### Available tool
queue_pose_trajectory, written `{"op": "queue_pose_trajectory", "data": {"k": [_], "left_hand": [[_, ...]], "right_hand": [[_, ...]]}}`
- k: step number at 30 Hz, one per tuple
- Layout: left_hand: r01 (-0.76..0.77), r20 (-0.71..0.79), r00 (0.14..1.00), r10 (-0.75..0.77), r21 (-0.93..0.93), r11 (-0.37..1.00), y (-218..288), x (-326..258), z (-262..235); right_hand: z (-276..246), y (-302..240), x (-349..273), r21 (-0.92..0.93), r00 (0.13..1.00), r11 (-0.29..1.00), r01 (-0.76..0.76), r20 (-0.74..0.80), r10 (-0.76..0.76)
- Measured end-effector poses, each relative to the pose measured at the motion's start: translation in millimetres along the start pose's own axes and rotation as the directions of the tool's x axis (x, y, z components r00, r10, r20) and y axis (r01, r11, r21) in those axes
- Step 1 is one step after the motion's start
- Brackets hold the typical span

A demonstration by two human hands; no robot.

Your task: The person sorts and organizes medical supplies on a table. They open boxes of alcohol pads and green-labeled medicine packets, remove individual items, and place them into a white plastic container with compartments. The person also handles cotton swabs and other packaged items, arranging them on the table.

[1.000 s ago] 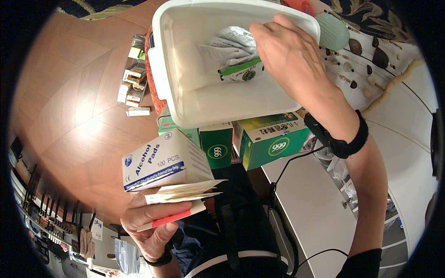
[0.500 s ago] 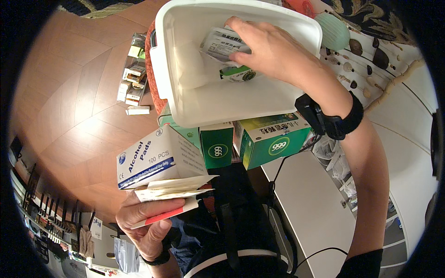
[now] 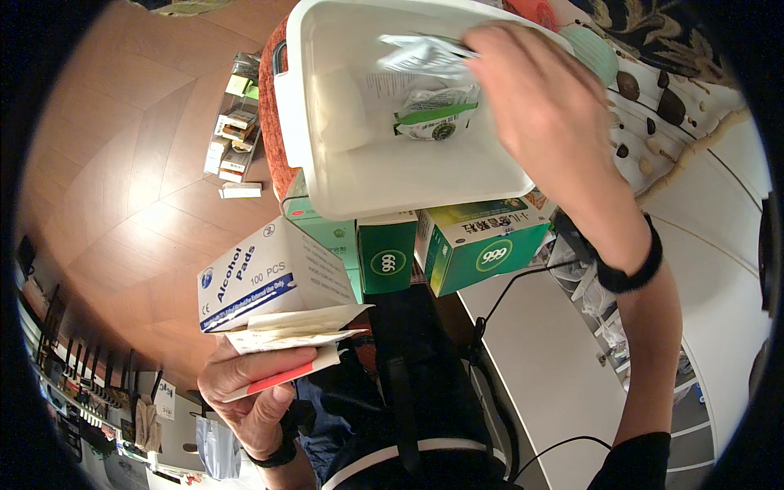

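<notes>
My left hand point(image 3: 251, 392) grips a small stack of flat pale paper packets point(image 3: 294, 328) and a red-and-white card point(image 3: 282, 376). Against the stack's far side rests a white carton point(image 3: 273, 273) with blue print; whether fingers also hold it is hidden. Over the white plastic bin point(image 3: 408, 184), my right hand point(image 3: 539, 106) pinches silvery-white sachets point(image 3: 426, 55) by one end, its fingers blurred by motion. Below them, a green-and-white sachet point(image 3: 438, 122) and a whitish one lie on the bin's floor.
Two dark green boxes point(image 3: 482, 253) point(image 3: 387, 260) and a pale green box point(image 3: 331, 237) stand by the bin's near side. A tray of small boxes point(image 3: 235, 135) is on the wooden floor at left. At right is a white cabinet point(image 3: 539, 327) with a black cable point(image 3: 482, 322).
My right hand has lifted sachets off the bin's floor and moved to the right, uncovering the green-and-white sachet. My left hand and its stack have shifted slightly left.
</notes>
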State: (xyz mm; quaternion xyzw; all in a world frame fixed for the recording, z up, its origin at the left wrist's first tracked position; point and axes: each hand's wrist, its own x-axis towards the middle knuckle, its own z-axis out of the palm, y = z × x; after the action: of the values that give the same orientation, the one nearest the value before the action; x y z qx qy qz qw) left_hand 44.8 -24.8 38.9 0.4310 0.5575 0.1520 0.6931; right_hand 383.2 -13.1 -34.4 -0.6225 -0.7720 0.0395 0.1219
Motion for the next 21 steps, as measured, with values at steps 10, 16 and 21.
{"op": "queue_pose_trajectory", "data": {"k": [10, 16, 21], "left_hand": [[0.002, -0.009, 1.000, -0.002, 0.024, 1.000, 1.2, -0.8, -0.4], [-0.006, -0.008, 1.000, 0.006, 0.016, 1.000, -2.1, -0.8, 0.4], [0.005, -0.005, 1.000, -0.005, 0.025, 1.000, 0.2, -2.5, 0.9]], "right_hand": [[33.5, 7.7, -20.4, 0.241, 0.831, 0.951, -0.195, 0.556, 0.030], [44.2, 6.8, -17.3, 0.107, 0.702, 0.957, -0.271, 0.702, 0.120], [55.6, 14.0, -14.2, 0.123, 0.730, 0.966, -0.225, 0.678, 0.084]]}}
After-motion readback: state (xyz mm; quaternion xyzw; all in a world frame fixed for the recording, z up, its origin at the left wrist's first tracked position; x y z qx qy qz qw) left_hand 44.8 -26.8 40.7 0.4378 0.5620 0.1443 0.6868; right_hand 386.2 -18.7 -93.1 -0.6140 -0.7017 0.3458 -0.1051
